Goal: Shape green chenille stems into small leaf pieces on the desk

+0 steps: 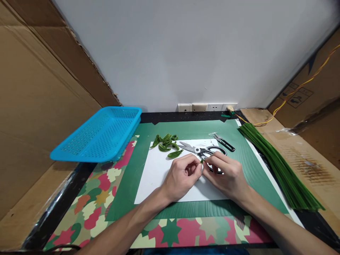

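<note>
My left hand [183,176] and my right hand [225,172] meet over a white sheet of paper [156,180]. Their fingertips pinch a small green pipe cleaner piece [202,161] between them; most of it is hidden by the fingers. Just behind my hands lies a pair of black and white scissors [197,150], its blades pointing left. Several leaf shapes bent from green pipe cleaner [165,141] sit in a loose pile at the paper's far left. One more leaf shape [175,154] lies nearer to my left hand.
Black-handled thread snips [225,142] rest on the green mat [247,180], behind my right hand. A bundle of long green pipe cleaners [278,168] lies along the right edge. At the left stands a blue perforated basket [127,140]. Cardboard flanks both sides, with a wall behind.
</note>
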Available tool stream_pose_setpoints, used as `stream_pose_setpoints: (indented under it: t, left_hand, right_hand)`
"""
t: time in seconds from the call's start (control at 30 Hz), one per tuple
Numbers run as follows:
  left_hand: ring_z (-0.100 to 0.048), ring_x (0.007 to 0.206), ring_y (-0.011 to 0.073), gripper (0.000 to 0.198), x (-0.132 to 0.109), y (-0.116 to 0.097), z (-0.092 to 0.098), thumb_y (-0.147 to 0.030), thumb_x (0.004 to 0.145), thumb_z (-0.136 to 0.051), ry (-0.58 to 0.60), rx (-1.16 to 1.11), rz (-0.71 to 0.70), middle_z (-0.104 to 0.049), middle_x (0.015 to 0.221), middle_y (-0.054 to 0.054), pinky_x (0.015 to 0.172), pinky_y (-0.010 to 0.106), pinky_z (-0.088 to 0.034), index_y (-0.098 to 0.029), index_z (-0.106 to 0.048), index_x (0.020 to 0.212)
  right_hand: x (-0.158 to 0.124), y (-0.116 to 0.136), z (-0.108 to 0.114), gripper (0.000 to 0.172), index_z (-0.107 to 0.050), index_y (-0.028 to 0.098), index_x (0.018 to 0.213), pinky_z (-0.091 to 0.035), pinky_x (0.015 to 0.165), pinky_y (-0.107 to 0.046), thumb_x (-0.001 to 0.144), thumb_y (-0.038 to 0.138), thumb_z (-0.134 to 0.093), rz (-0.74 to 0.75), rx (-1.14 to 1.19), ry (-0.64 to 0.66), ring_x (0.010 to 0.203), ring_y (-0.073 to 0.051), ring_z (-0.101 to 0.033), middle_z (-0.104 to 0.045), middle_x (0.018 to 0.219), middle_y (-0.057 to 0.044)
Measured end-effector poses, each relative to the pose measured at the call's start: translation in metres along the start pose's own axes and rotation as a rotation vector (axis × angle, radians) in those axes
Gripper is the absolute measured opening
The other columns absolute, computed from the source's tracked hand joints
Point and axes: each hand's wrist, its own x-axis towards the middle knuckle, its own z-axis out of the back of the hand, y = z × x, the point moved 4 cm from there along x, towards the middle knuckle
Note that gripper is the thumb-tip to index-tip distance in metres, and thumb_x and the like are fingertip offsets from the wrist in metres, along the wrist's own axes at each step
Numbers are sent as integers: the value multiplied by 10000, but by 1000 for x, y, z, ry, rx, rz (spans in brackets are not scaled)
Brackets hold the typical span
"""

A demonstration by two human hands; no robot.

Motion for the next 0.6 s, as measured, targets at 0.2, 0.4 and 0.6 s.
stream_pose_setpoints:
  t: [0.2,0.4,0.6]
  left_hand:
    - [-528,681,123,223,1,1,4,-325,1022,-583,-25,-33,34,-600,796,5,635,262,-408,-168,-681,897]
    - [-510,657,112,136,1,1,7,-258,988,-617,-34,-3,-6,-621,823,8,613,253,-403,-162,-709,962]
    - [-503,638,100,148,-2,0,2,-255,991,-616,2,-38,-27,-609,784,-1,586,235,-401,-151,-701,930]
  right_hand:
    - [0,-7,9,129,-681,184,1042,-485,537,-246,947,100,-666,60,79,-36,551,-106,-586,-700,849,-40]
    - [-3,-7,7,230,-685,188,1170,-525,575,-235,960,95,-681,116,58,-28,655,-122,-679,-762,963,-65]
    - [-2,-6,7,169,-698,175,1082,-506,570,-225,953,68,-684,119,30,-55,675,-120,-702,-760,908,-48]
